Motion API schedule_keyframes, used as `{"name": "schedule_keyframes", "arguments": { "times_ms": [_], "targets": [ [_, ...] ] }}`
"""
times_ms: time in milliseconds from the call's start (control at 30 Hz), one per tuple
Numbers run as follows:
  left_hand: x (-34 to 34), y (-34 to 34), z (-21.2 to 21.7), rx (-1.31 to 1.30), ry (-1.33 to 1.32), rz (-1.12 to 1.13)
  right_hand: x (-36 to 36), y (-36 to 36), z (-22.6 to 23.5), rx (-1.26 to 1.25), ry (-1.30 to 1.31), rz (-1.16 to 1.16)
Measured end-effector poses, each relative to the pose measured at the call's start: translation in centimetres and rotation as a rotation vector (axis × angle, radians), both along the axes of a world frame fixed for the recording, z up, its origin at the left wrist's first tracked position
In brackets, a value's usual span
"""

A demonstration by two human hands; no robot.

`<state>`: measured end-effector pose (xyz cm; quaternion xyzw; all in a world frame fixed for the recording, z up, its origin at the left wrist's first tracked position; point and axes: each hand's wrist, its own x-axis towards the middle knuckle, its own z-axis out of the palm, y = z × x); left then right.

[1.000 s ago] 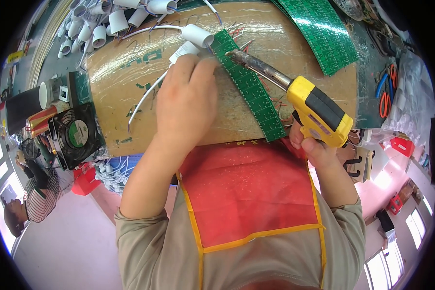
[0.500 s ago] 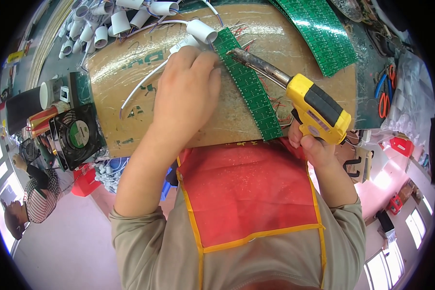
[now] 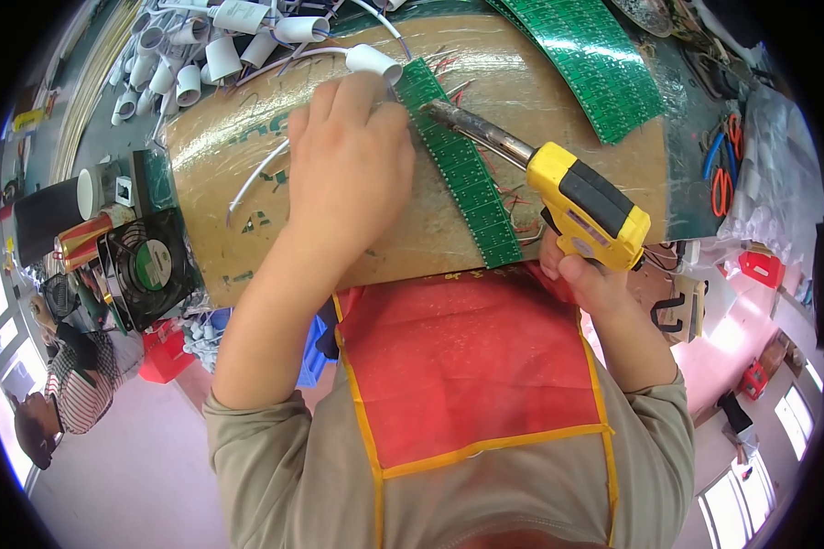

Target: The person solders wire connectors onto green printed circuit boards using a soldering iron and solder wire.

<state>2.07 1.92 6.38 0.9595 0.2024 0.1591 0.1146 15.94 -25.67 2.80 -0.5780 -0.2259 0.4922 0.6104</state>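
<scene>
My right hand (image 3: 584,279) grips a yellow-and-black soldering gun (image 3: 595,206) by its handle. Its metal barrel points up and left, and the tip is at the long green circuit board strip (image 3: 465,169), near the far end. My left hand (image 3: 350,165) is closed beside that end of the strip, fingers curled downward. A white cable (image 3: 260,178) runs out from under it to the left; the white cylinder joined to it is now covered by the fingers. Just beyond the fingertips lies another white cylinder (image 3: 374,62) with a cable. Thin red and white wires (image 3: 513,197) stick out along the strip's right side.
A pile of white cylinders (image 3: 224,57) lies at the far left, and more green boards (image 3: 595,69) at the far right. A black fan (image 3: 146,265) stands left of the brown work board (image 3: 247,233). Pliers (image 3: 723,174) lie right. Another person (image 3: 78,389) is at left.
My left hand has shifted slightly up and left, covering the white cylinder it showed before. The soldering gun and the board strip appear a little further left in view.
</scene>
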Motion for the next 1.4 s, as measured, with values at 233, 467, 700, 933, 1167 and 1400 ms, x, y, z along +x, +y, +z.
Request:
{"name": "schedule_keyframes", "arguments": {
  "times_ms": [233,467,700,933,1167,1400],
  "targets": [
    [0.5,2.2,-0.9,-0.054,-0.112,-0.122,0.2,0.0,0.3,0.02,0.049,-0.005],
    [0.8,2.5,-1.3,-0.137,-0.094,-0.085,0.2,0.0,0.7,-0.018,0.043,-0.001],
    [1.2,2.6,-1.1,-0.159,-0.066,-0.103,0.0,-0.1,0.5,-0.022,-0.005,-0.012],
    [1.3,2.6,-1.2,-0.173,-0.047,-0.097,-0.1,0.0,0.5,0.002,-0.011,-0.02],
    [1.3,2.5,-1.2,-0.19,-0.05,-0.081,0.3,-0.1,0.3,-0.044,-0.025,0.011],
    [1.4,2.5,-1.2,-0.186,-0.049,-0.083,0.0,0.0,0.3,-0.017,-0.009,-0.025]
  ]
}}
